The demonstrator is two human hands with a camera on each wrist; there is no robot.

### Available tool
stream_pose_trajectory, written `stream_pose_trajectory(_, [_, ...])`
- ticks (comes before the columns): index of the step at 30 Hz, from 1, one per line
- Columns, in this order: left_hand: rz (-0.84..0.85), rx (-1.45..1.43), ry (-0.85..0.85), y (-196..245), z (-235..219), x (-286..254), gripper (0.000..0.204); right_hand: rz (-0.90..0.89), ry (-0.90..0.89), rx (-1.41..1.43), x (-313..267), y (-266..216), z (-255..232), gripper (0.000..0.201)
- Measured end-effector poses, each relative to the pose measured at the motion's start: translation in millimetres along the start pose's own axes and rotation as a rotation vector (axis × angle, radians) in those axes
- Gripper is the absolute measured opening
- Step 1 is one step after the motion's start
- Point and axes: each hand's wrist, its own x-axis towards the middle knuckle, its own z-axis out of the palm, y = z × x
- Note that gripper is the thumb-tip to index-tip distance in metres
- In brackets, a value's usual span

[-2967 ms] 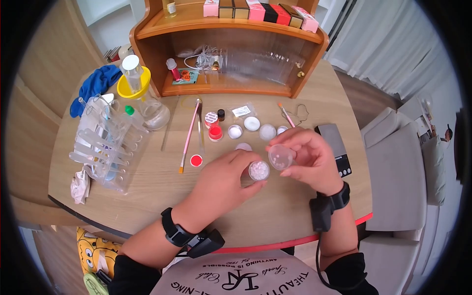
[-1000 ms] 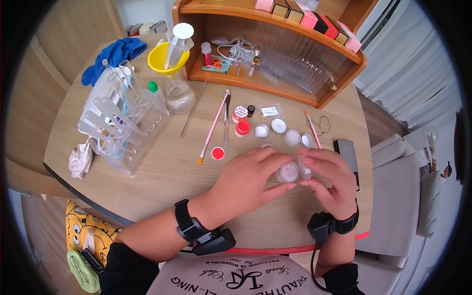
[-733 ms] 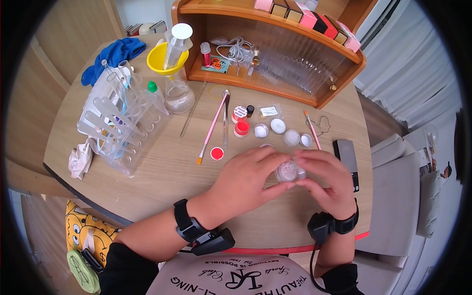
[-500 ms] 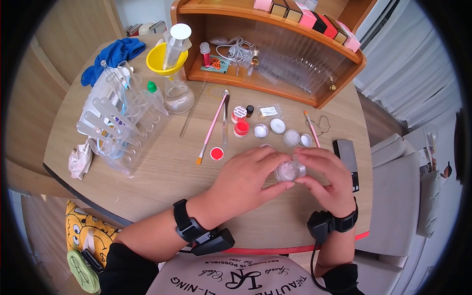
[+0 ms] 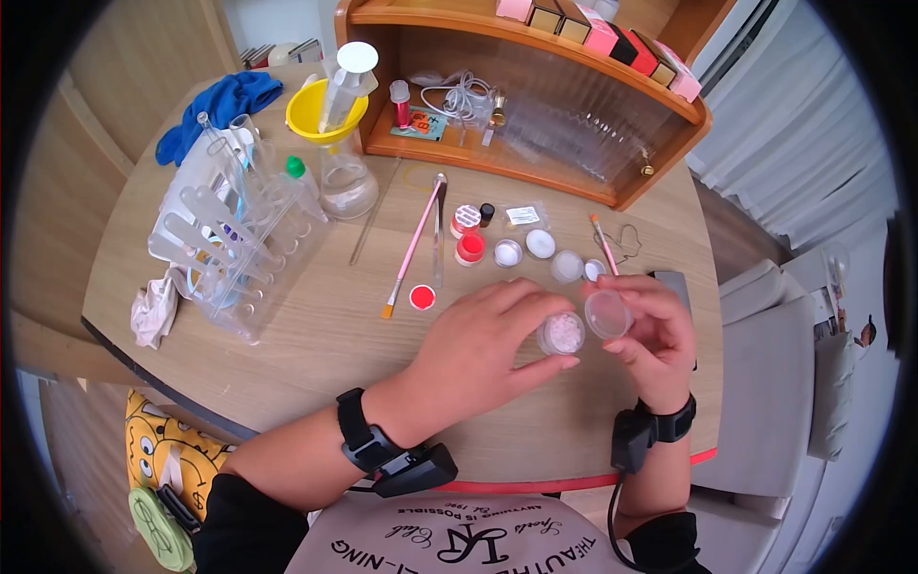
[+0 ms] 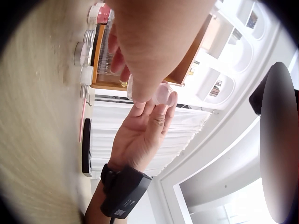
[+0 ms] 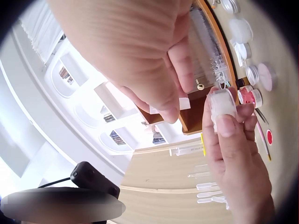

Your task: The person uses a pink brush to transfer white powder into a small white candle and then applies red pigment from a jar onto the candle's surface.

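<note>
My left hand (image 5: 483,330) grips a small clear jar (image 5: 561,333) between thumb and fingers, and pale pink-white pieces fill it. The right wrist view has the same jar (image 7: 221,103) side-on, with the left thumb across its front. Just to the right, my right hand (image 5: 662,335) pinches a small clear round plastic cup, perhaps the jar's lid (image 5: 608,314), by its edge. Its round face is turned up toward the head camera, and a narrow gap separates it from the jar. The right palm largely hides it in the right wrist view.
Beyond the hands are open red (image 5: 469,250) and white pots (image 5: 508,253), a red disc (image 5: 422,298), brushes (image 5: 411,249) and a dark scale (image 5: 672,287). A test tube rack (image 5: 253,268) and flask with yellow funnel (image 5: 325,113) stand left. A wooden cabinet (image 5: 526,115) stands behind.
The right hand brought the clear cup on edge against the jar, then drew it right and turned its face up. The left hand keeps its grip. The head view swung after the oldest frame.
</note>
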Motion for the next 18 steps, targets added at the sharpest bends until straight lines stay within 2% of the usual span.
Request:
stream_pose_trajectory(2, [0.0, 0.003, -0.005, -1, 0, 0, 0.037, -0.024, 0.015, -0.072, 1, -5, 3, 0.04])
stream_pose_trajectory(4, [-0.01, -0.008, 0.015, -2, 1, -1, 0.038, -0.097, -0.052, -0.452, 1, -10, 3, 0.036])
stream_pose_trajectory(8, [-0.019, -0.016, -0.009, -2, 1, 1, 0.04, -0.077, 0.024, -0.511, 3, -11, 1, 0.034])
stream_pose_trajectory(10, [-0.008, -0.009, 0.001, -2, 2, 0, 0.038, -0.063, -0.057, -0.547, 5, -14, 2, 0.035])
stream_pose_trajectory(14, [-0.03, -0.006, -0.014, -3, 4, -1, 0.037, -0.083, -0.031, -0.535, 5, -13, 2, 0.036])
stream_pose_trajectory(16, [-0.021, 0.001, -0.011, -4, 4, 0, 0.037, 0.005, -0.116, -0.62, 8, -20, 2, 0.036])
stream_pose_trajectory(18, [-0.013, 0.01, -0.011, -5, 4, 0, 0.037, -0.03, -0.058, -0.563, 5, -14, 3, 0.036])
